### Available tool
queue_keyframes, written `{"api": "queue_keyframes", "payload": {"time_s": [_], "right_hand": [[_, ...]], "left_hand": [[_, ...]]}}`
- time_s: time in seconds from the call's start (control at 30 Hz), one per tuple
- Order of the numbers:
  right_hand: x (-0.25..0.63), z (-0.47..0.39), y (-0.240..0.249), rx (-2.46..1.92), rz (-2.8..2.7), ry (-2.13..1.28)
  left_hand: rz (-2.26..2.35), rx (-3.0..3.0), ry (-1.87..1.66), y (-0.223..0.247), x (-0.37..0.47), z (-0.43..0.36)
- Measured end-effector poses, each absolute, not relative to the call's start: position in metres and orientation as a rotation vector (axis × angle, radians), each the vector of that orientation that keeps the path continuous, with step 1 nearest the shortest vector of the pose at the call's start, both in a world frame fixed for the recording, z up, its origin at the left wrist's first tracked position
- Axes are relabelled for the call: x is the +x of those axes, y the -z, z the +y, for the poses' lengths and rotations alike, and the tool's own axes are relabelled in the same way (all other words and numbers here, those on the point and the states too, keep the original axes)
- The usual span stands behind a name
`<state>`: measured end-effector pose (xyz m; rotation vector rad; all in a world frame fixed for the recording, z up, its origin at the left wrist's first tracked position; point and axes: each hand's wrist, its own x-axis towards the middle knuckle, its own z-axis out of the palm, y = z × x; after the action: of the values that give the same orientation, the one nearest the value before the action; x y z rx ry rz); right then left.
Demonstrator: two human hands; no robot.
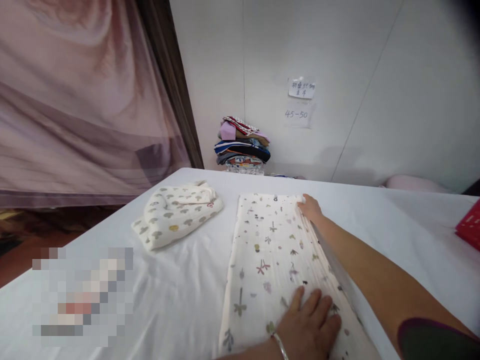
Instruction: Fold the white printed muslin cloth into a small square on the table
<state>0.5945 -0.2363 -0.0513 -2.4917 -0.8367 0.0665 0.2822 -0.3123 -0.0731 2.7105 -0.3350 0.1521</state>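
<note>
A long white cloth (258, 235) printed with small plants and mushrooms lies folded into a strip on the white table. My left hand (309, 320), with a bracelet at its wrist, rests flat on the near part of this cloth, fingers spread. At the far right corner, my right hand (312, 209) has its fingers closed on the cloth's edge. To the left lies a second white cloth (180, 212) with a grey mushroom print, loosely folded and apart from both hands.
The white-covered table (168, 285) runs toward a pale wall. A stack of folded textiles (243, 147) stands beyond its far edge. A red item (469, 225) sits at the right edge. Pink curtain (93, 100) hangs on the left. A blurred patch covers the lower left.
</note>
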Motion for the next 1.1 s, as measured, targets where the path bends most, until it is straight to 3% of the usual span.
{"api": "queue_keyframes", "payload": {"time_s": [0.27, 0.47, 0.93, 1.1], "right_hand": [[0.512, -0.274, 0.066, -2.459, -1.518, 0.012], [0.501, -0.277, 0.057, -2.650, -1.488, -0.186], [0.453, -0.363, 0.059, -2.583, -1.615, 0.047], [0.429, -0.404, 0.067, -2.509, -1.680, -0.075]], "left_hand": [[-0.251, 2.628, -0.092, 0.050, 0.275, -0.317], [-0.210, 2.601, -0.068, 0.042, 0.270, -0.319], [-0.172, 2.588, -0.038, 0.023, 0.265, -0.308], [0.320, 2.757, -0.074, 0.006, 0.245, -0.251]]}}
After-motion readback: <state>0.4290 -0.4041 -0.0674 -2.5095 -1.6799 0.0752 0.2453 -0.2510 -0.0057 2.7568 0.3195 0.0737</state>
